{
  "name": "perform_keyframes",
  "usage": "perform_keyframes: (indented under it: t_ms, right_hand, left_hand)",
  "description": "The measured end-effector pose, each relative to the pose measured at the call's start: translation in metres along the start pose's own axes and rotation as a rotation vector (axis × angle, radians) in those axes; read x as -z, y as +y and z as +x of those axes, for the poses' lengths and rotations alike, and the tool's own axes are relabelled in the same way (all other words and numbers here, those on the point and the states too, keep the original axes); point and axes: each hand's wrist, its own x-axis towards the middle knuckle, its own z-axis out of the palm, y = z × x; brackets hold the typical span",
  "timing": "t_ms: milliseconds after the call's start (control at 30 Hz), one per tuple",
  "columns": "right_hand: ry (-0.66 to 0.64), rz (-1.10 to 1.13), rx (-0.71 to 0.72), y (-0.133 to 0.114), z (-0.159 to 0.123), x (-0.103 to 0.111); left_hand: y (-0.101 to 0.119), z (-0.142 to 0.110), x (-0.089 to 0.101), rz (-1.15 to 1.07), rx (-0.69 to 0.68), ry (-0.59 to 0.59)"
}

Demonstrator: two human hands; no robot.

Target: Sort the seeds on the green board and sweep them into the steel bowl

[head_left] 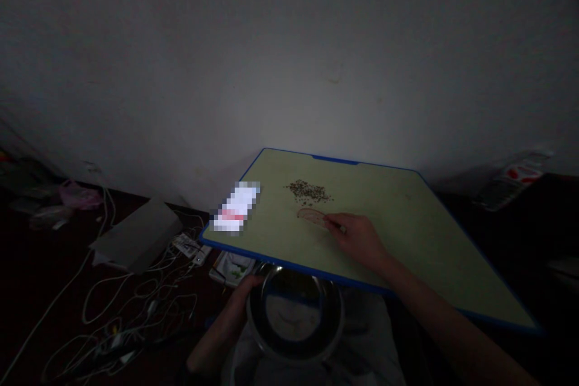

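My right hand point(359, 238) is over the table and pinches a thin, see-through, red-edged curved piece that looks like a protractor point(312, 216). Just beyond that piece lies a scattered heap of small dark grains point(310, 192), too small to name surely. Below the table's near edge, my left hand point(244, 295) grips the left side of a shiny metal bowl point(296, 356). The bowl sits at my lap with its opening upward. Its inside is dim and shows reflections, so its contents cannot be made out.
The pale green table point(398, 211) has a blue rim and stands against a wall. On its left lies a bright, pixelated phone-like rectangle point(236, 208). Tangled white cables point(149, 301), a grey box point(138, 235) and a pink bag point(80, 195) are on the floor at left.
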Motion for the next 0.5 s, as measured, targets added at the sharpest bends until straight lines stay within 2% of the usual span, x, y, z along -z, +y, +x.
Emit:
perform_keyframes:
  t_ms: [100, 267, 500]
  right_hand:
    - [0.009, 0.019, -0.009, 0.0020, -0.0036, 0.0002]
    - [0.021, 0.051, -0.018, 0.0042, -0.0056, -0.0009]
    - [-0.012, 0.066, -0.030, 0.0014, -0.0019, 0.0008]
  left_hand:
    - [-0.0005, 0.0013, 0.0019, 0.006, 0.005, 0.018]
    - [-0.0017, 0.0036, 0.0060, 0.001, 0.014, -0.028]
    - [0.0022, -0.0019, -0.0012, -0.038, 0.022, 0.016]
